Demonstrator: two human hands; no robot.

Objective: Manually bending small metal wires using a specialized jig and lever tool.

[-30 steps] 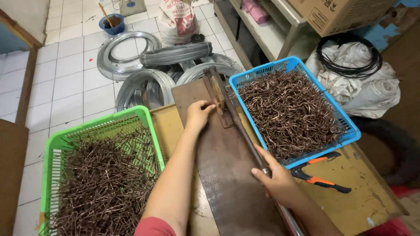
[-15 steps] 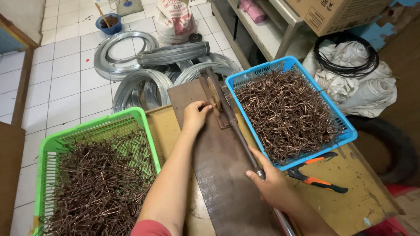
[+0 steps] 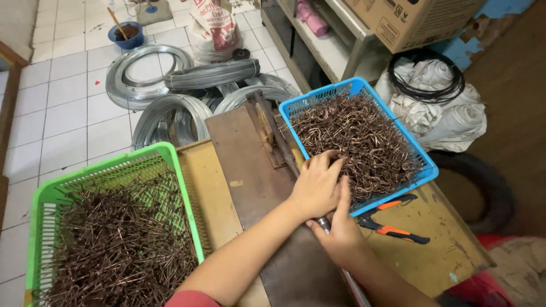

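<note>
Gripping the lever near its lower end, the right hand wraps its fingers around the metal bar, thumb pointing up along it. One left hand crosses over the bar, fingers spread and curled down at the near edge of the blue basket, touching the bent copper wire pieces heaped there; whether it pinches any piece I cannot tell. One lever runs up the one dark board to its pivot at the far end. Two baskets flank the board: the blue one to the right, a green basket to the left, holding straighter wire pieces. One pair of orange-handled pliers lies on the table just beside the blue basket. Several grey wire coils lie on the tiled floor.
</note>
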